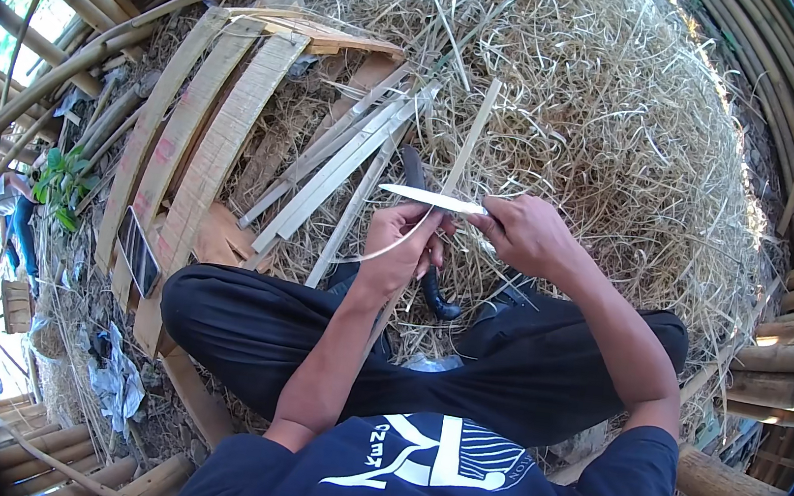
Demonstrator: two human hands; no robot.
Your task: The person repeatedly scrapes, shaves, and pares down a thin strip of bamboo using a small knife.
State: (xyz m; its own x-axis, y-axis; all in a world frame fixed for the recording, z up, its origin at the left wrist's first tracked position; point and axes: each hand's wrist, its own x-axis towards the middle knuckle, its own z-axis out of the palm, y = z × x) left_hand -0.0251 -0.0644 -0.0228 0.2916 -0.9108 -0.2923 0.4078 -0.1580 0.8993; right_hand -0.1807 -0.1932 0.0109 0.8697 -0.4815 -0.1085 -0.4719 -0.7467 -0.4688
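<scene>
My right hand (532,237) is closed round the handle of a knife (418,195), its pale blade pointing left. The blade lies across a long, thin bamboo strip (475,134). My left hand (393,256) grips that strip just below the blade, with fingers curled round it. Past my hands the strip slants away up and to the right; its near part runs down towards my lap. A thin curled shaving (381,258) bends beside my left hand. Under my hands lies a dark curved tool (440,303), partly hidden.
Several split bamboo strips (341,177) lie left of my hands. Farther left are curved wooden slats (228,128) with a phone (139,253) on them. Shavings (611,116) heap up ahead and right. Bamboo poles (789,366) edge the right; another person (22,212) is far left.
</scene>
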